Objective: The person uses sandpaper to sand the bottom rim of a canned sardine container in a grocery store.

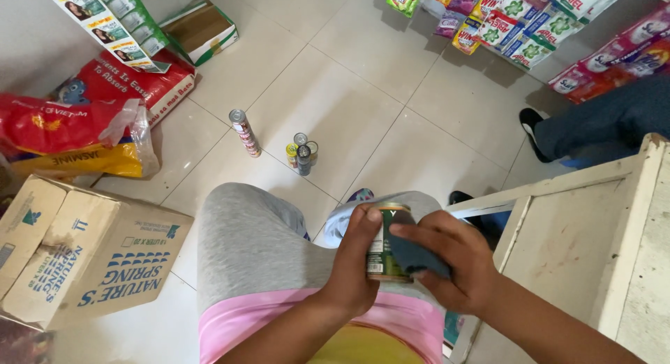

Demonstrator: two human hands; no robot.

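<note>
can (382, 247) sits upright over the person's lap, long axis roughly vertical and tipped slightly away from the camera, top rim showing near the knees. left hand (352, 266) is wrapped around its left side, thumb up along the label, fingers curled behind: a firm grasp, carrying the weight. right hand (453, 263) comes in from the right with a dark blue cloth (417, 256) pressed against the can's right flank; fingers (419, 233) are folded over the cloth, pinching it onto the metal. so the can lies between the two hands, touching both, left hand slightly nearer the body, right hand reaching across from the table side.

key relation: cloth contact is on the side wall, not on the lid, and the cloth face runs along the can's long axis. lower end of the can is hidden behind the hands, can't tell whether it rests on the grey trousers (244, 245) or hangs free.

around: a tall stack of small tins (245, 133) and a tight cluster of short tins (302, 153) stand on the tiled floor (349, 92) ahead of the knees, well apart from the hands. cardboard box (84, 256) at left, red rice sack (63, 130) behind it. pale wooden table (593, 231) just right of the right forearm. another person's dark-trousered leg (600, 120) at upper right, not involved.
</note>
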